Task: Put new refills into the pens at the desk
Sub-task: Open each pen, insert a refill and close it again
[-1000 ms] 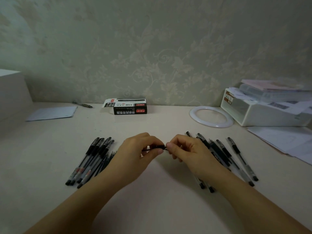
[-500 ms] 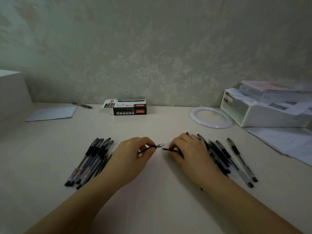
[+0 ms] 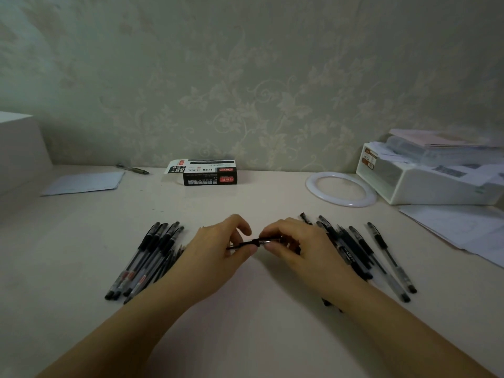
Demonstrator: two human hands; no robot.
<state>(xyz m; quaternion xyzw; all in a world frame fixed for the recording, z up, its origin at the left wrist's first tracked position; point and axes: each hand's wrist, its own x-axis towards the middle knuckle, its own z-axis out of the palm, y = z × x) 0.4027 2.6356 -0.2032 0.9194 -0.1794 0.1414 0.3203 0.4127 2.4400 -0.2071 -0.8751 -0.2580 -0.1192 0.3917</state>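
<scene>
Between the 2 pen piles, the left hand [image 3: 215,249] and right hand [image 3: 297,248] are both pinching one pen [image 3: 252,243], probably fitting its tip section; next, aligning and twisting.

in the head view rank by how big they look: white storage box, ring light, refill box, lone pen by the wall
1. white storage box, largest, though cut off by the frame edge
2. ring light
3. refill box
4. lone pen, smallest

All four sit about equally far back on the desk, so nearness hardly skews the order.
</scene>
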